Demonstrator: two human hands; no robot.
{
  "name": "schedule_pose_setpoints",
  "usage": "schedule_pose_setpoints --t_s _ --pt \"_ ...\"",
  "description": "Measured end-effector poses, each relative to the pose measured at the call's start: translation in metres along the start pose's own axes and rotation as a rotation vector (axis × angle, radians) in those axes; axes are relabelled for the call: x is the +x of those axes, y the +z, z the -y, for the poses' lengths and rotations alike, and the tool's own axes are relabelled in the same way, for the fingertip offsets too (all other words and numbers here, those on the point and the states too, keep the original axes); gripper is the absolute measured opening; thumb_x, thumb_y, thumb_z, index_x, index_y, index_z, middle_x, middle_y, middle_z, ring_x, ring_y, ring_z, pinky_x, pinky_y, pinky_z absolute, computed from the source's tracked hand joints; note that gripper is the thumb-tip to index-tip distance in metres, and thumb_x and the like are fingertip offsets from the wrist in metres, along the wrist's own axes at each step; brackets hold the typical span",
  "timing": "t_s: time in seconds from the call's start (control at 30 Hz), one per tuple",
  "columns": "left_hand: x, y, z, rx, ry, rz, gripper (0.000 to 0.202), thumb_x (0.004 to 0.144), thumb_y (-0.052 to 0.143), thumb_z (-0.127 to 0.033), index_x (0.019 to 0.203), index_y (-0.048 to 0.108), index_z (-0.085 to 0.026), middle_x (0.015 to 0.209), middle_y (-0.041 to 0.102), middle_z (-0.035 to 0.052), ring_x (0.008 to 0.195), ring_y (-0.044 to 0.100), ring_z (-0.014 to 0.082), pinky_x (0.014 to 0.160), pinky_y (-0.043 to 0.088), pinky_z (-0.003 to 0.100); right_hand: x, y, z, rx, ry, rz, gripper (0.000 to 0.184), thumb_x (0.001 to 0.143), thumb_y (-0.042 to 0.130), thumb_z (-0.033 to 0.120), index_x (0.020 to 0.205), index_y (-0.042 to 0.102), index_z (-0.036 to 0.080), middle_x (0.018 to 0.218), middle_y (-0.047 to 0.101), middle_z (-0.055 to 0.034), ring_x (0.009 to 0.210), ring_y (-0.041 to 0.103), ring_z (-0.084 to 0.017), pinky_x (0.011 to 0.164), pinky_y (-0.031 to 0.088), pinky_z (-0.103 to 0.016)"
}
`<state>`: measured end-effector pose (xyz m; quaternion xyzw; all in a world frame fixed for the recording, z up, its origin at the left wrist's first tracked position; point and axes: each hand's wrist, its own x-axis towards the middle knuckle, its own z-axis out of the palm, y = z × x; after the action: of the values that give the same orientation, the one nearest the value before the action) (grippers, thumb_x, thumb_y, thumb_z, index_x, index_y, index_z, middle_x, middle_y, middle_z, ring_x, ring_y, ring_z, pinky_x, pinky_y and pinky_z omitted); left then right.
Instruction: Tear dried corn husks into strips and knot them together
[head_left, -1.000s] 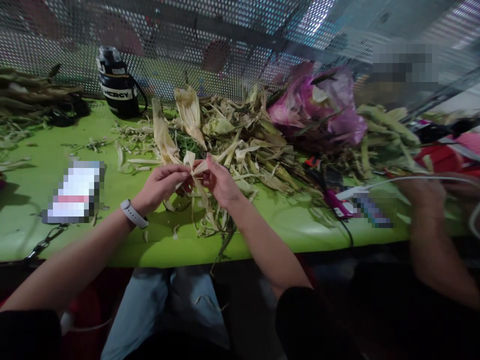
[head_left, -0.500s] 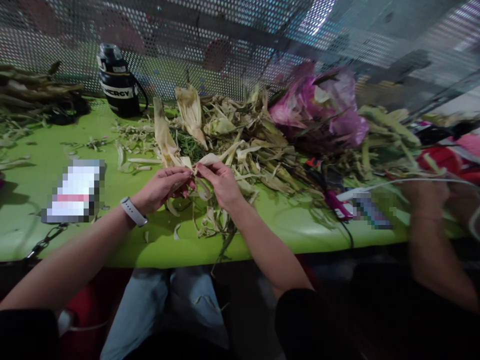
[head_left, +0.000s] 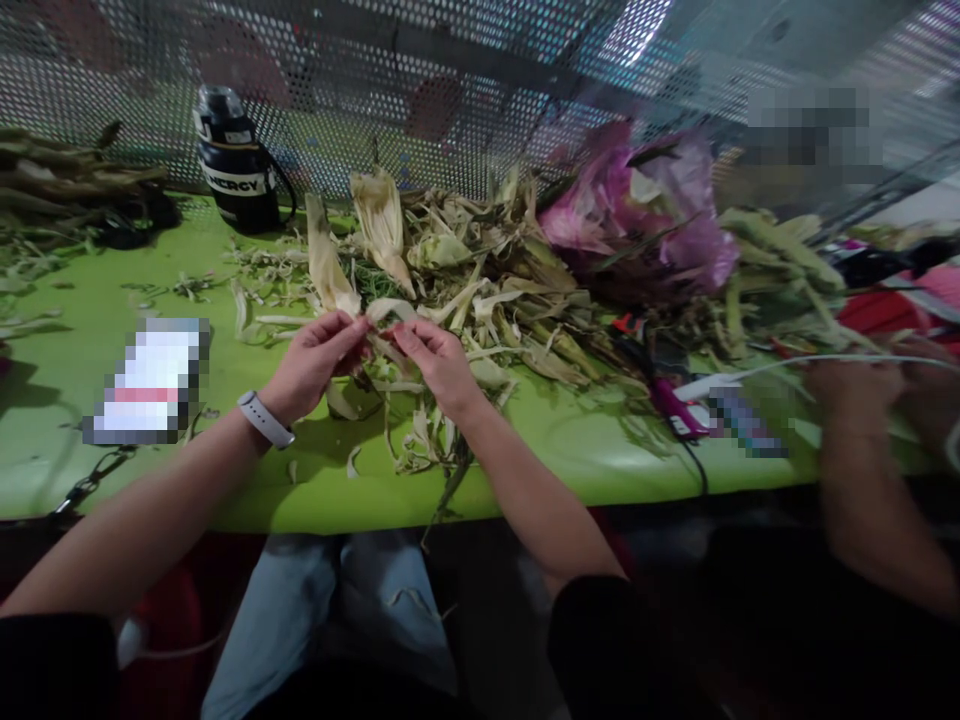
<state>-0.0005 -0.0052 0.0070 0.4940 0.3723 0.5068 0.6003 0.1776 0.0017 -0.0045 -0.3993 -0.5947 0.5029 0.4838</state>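
Observation:
Between my two hands a pale strip of corn husk (head_left: 391, 309) arches upward. My left hand (head_left: 321, 362), with a white watch band on its wrist, pinches the strip's left end between thumb and fingers. On the other end, my right hand (head_left: 437, 366) has its thumb and forefinger closed. Loose husk scraps (head_left: 420, 445) lie on the green table below my hands. Just beyond them sit two folded husk bundles, one on the left (head_left: 327, 262) and one further back (head_left: 380, 225). A heap of dry husks (head_left: 517, 290) spreads to the right.
A dark bottle (head_left: 238, 170) stands at the back left, with a phone (head_left: 150, 380) nearer. Pink plastic bag (head_left: 645, 220) and a magenta-handled tool (head_left: 675, 410) with a cord are on the right. Another person's hands (head_left: 855, 385) work at far right. Perforated metal screen (head_left: 450, 90) closes the back.
My hands have drawn slightly apart, the left one shifting left. The husk strip between them now bows up in an arch.

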Motion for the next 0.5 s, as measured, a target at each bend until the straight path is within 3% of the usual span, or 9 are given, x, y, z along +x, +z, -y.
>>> schedule_pose_setpoints --t_s 0.1,0.17,0.2,0.27,0.37,0.5 --pt "0.004 -0.001 -0.003 -0.141 0.027 -0.167 0.022 0.081 0.072 -0.036 0.084 0.06 -0.018 0.078 0.071 0.0007 0.066 0.067 0.0094 0.06 0.052 0.02 -0.001 -0.002 0.004 -0.172 -0.151 -0.116 0.031 0.078 0.071 0.05 0.096 0.068 0.024 0.094 0.065 -0.0026 0.091 0.059 -0.017 0.085 0.048 -0.032" --pt "0.006 -0.001 -0.004 -0.213 0.016 -0.217 0.019 0.082 0.071 -0.032 0.087 0.059 -0.017 0.087 0.074 0.0034 0.079 0.071 0.0115 0.069 0.055 0.021 -0.003 -0.001 0.006 -0.288 -0.317 -0.279 0.029 0.078 0.072 0.043 0.101 0.067 0.026 0.109 0.063 -0.0054 0.108 0.055 -0.021 0.097 0.044 -0.036" --pt "0.006 0.0 -0.003 -0.239 0.016 -0.22 0.018 0.083 0.07 -0.031 0.088 0.059 -0.017 0.091 0.075 0.0045 0.085 0.072 0.0124 0.074 0.056 0.022 -0.004 0.001 0.007 -0.328 -0.368 -0.299 0.025 0.081 0.069 0.042 0.101 0.067 0.026 0.11 0.062 -0.0059 0.11 0.055 -0.021 0.099 0.043 -0.037" --pt "0.005 0.001 -0.001 -0.272 0.038 -0.193 0.017 0.085 0.069 -0.029 0.091 0.059 -0.017 0.099 0.075 0.0061 0.093 0.072 0.0139 0.083 0.056 0.025 -0.007 0.008 0.007 -0.361 -0.356 -0.154 0.019 0.085 0.064 0.041 0.095 0.068 0.026 0.102 0.065 -0.0058 0.101 0.058 -0.021 0.093 0.046 -0.038" --pt "0.003 0.003 0.002 -0.282 0.082 -0.152 0.019 0.084 0.069 -0.029 0.095 0.058 -0.018 0.11 0.074 0.0073 0.103 0.07 0.0158 0.09 0.056 0.029 -0.011 0.019 0.001 -0.346 -0.184 0.159 0.022 0.083 0.067 0.044 0.091 0.068 0.024 0.093 0.069 -0.0045 0.086 0.061 -0.02 0.08 0.048 -0.036" --pt "0.003 0.003 0.002 -0.226 0.096 -0.176 0.028 0.077 0.076 -0.022 0.096 0.054 -0.02 0.108 0.074 0.0053 0.101 0.071 0.0152 0.087 0.056 0.026 -0.011 0.025 -0.009 -0.297 -0.104 0.207 0.019 0.078 0.07 0.038 0.074 0.065 0.02 0.079 0.066 -0.0008 0.076 0.058 -0.016 0.075 0.045 -0.032"
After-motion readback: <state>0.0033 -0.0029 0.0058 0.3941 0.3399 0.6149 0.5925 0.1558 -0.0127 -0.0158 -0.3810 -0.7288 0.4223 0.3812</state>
